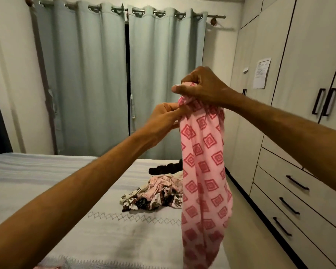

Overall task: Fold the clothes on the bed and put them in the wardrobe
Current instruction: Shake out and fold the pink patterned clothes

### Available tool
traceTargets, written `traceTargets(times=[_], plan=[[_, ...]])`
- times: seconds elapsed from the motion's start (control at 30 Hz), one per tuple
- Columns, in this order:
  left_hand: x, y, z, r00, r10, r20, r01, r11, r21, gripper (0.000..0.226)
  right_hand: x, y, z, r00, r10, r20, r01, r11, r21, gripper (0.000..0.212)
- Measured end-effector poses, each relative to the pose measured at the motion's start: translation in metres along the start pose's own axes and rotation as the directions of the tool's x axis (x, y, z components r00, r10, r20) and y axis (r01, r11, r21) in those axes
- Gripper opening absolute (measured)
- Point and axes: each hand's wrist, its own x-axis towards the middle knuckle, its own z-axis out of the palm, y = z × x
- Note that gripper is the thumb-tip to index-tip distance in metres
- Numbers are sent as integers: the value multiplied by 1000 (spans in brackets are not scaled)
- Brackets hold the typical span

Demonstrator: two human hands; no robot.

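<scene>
the pink patterned garment (pixel 204 164) hangs in the air over the near right side of the bed (pixel 47 183), bunched at its top and trailing straight down, so its long axis is close to vertical, top end at the hands and loose end pointing at the bedspread and dropping out of view at the bottom of the frame. the right hand (pixel 200 86) has its fingers curled round the gathered top edge; the left hand (pixel 163 117) sits just below and to the left, pinching the cloth's edge, the two hands almost touching.

the step in hand looks like finding the corners or waistband so the piece can be opened flat. to do it well, i'd judge the left hand should slide along the top edge away from the right until the cloth spreads to full width, then a light shake lets the creases drop out (what kind of garment it is cannot be told while it is this bunched). after that, lay it on the bare stretch of bed in front, well clear of the pile of unfolded clothes (pixel 155 195) further back.

the wardrobe (pixel 299 78) stands to the right with its doors closed, so one of them needs opening later.
</scene>
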Motion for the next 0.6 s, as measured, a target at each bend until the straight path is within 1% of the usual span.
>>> traceTargets(times=[0.03, 0.07, 0.13, 0.23, 0.27, 0.33, 0.4, 0.47, 0.53, 0.6], plan=[[-2, 0, -1, 999, 22, -29, -22, 1000, 1, 21, -1, 0, -3, 1000, -18, 3, 18, 999, -37, 58], [-5, -1, -2, 999, 36, -25, -36, 999, -1, 22, -2, 1, -5, 1000, -22, -2, 22, 998, -60, 60], [-12, -4, -3, 998, 10, 65, -11, 1000, 21, 23, -4, -1, -8, 999, -35, -22, 32, 993, -110, 61], [-24, -15, 0, 962, -92, 258, 63, 991, 118, 33, -2, -7, -13, 997, -71, -6, 69, 985, -159, 61], [-27, -19, 1, 949, -110, 295, 66, 986, 155, 35, -1, -9, -14, 997, -82, 8, 82, 981, -178, 60], [-33, -29, 2, 941, -115, 318, 50, 978, 204, 34, 1, -11, -18, 996, -87, 18, 88, 974, -208, 60], [-38, -37, -1, 950, -102, 296, 35, 974, 224, 31, 0, -10, -20, 995, -94, -13, 88, 964, -250, 60], [-42, -44, -6, 970, -69, 231, 12, 971, 237, 28, -3, -6, -17, 994, -96, -60, 71, 940, -333, 64], [-43, -51, -17, 994, -18, 105, -8, 970, 241, 25, -5, 0, -14, 992, -83, -97, 34, 902, -431, 68], [-45, -55, -31, 1000, 13, -20, -8, 977, 214, 26, -9, 6, -10, 990, -78, -118, 13, 883, -469, 69]])
